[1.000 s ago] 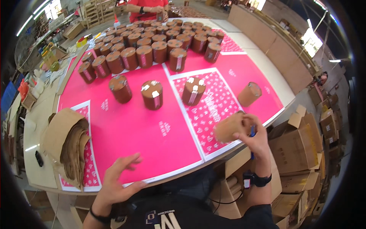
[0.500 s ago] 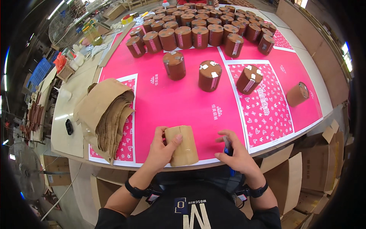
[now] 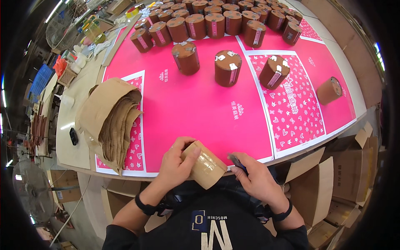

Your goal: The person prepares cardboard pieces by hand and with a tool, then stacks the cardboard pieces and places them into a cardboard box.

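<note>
We're up on the wearer's head, one wide fisheye facing down and forward: left hand (image 3: 176,166) and right hand (image 3: 257,180) close below, pink sheets (image 3: 191,112) stretching toward brown cylinders (image 3: 195,26) far off, a floor fan (image 3: 30,189) squeezed against the left rim, cardboard boxes (image 3: 352,175) on the right.

On the worktop (image 3: 68,155)'s pale left margin lies a small black object (image 3: 73,136), perhaps a key fob, though it shows too small to be sure. Farther up that side are a white spouted bottle (image 3: 66,100), a red plastic bag (image 3: 60,65) and a crumpled white cloth (image 3: 101,47). A blue crate (image 3: 41,84) sits beyond the left edge; below it stands a round caged fan (image 3: 30,187). Open cardboard boxes (image 3: 317,193) crowd the lower right.
</note>
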The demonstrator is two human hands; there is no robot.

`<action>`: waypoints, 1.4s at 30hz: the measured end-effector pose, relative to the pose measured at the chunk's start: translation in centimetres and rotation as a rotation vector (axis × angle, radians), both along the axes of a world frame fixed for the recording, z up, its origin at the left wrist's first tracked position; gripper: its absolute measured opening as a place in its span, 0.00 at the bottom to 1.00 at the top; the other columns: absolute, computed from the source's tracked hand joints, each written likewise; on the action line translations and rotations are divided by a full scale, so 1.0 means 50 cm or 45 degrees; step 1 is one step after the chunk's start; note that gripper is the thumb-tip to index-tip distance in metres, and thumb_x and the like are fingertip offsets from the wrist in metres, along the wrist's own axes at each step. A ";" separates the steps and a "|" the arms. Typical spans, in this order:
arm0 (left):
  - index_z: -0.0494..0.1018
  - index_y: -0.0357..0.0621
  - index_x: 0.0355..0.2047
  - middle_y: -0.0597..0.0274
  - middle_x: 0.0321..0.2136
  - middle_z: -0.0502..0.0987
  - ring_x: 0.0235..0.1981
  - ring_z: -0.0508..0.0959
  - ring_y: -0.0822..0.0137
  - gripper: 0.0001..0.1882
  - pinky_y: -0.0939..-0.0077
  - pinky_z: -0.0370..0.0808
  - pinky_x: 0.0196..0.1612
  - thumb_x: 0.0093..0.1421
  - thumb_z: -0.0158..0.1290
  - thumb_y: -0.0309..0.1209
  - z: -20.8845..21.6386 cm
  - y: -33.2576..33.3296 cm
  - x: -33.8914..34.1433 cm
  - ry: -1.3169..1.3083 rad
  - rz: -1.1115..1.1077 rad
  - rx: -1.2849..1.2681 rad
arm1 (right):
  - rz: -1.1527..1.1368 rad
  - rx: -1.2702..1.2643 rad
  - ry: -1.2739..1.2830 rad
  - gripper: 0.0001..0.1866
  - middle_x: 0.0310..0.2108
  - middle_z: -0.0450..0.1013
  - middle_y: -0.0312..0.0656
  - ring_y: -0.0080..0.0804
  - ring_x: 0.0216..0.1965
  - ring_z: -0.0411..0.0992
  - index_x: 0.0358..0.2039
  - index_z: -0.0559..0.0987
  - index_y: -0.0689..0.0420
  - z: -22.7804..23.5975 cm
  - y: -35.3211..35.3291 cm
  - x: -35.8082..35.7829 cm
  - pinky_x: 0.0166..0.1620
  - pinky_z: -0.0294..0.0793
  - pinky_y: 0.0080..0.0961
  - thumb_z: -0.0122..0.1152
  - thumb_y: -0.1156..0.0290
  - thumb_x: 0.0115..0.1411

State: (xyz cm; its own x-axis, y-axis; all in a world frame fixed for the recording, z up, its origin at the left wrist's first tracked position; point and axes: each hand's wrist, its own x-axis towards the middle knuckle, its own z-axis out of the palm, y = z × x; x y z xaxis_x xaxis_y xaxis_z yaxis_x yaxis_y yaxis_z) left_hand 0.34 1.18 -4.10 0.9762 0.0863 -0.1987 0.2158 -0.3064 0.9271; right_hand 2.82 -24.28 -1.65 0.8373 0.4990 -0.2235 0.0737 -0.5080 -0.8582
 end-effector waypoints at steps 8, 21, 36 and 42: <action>0.65 0.40 0.67 0.48 0.54 0.75 0.56 0.73 0.54 0.32 0.62 0.69 0.60 0.65 0.59 0.38 0.024 0.004 -0.016 -0.105 -0.322 0.408 | -0.023 -0.056 -0.354 0.34 0.46 0.76 0.54 0.48 0.37 0.80 0.67 0.63 0.55 -0.006 0.016 -0.033 0.41 0.80 0.41 0.64 0.59 0.66; 0.67 0.40 0.63 0.44 0.50 0.63 0.47 0.68 0.46 0.47 0.55 0.71 0.47 0.45 0.75 0.42 0.028 -0.055 -0.069 -0.624 -0.104 0.952 | -0.280 0.254 -0.341 0.16 0.33 0.72 0.47 0.38 0.32 0.74 0.53 0.69 0.61 -0.056 0.056 0.023 0.38 0.76 0.33 0.59 0.70 0.69; 0.72 0.39 0.45 0.64 0.41 0.78 0.44 0.75 0.76 0.09 0.77 0.73 0.50 0.75 0.48 0.33 -0.039 -0.059 0.046 -0.222 -0.005 -0.123 | -0.227 0.402 0.269 0.11 0.33 0.77 0.44 0.30 0.37 0.77 0.46 0.76 0.61 -0.031 0.007 0.039 0.42 0.76 0.30 0.61 0.68 0.69; 0.72 0.39 0.43 0.65 0.37 0.78 0.41 0.74 0.77 0.09 0.79 0.72 0.48 0.75 0.48 0.32 -0.045 -0.075 0.051 -0.437 -0.027 0.086 | -0.180 0.334 0.106 0.10 0.33 0.77 0.45 0.36 0.36 0.77 0.44 0.76 0.60 -0.025 0.004 0.042 0.42 0.76 0.31 0.63 0.70 0.65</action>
